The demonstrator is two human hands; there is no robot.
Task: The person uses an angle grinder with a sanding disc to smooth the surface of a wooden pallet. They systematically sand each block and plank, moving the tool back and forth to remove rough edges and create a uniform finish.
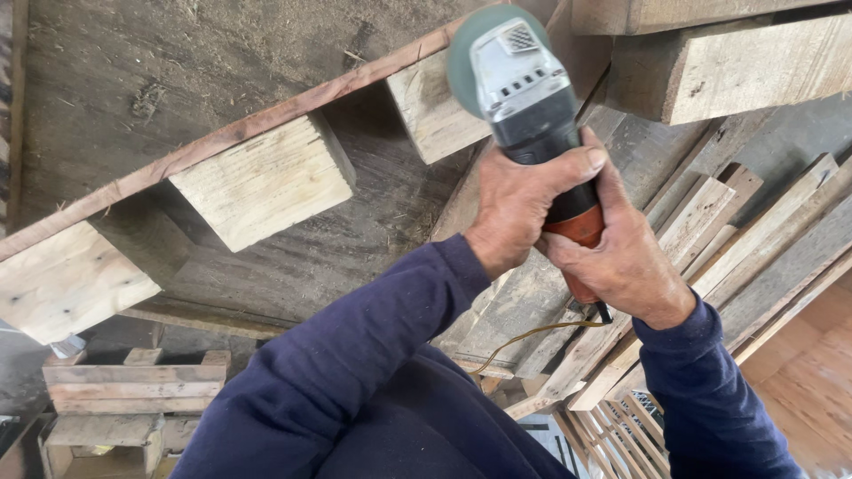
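where pallet blocks (266, 182) rise, both hands (568, 222) clasp a grinder (528, 98).

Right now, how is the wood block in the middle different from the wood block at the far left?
The middle block is smaller and shows a squarish, tightly lined end; the left block is longer and runs off the picture's edge. The middle block sits nearer the grinder that the left hand and right hand grip. Both are pale wood fixed under the same reddish-edged plank.

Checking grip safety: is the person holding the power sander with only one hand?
No, both the left hand and the right hand wrap around the handle of the power sander.
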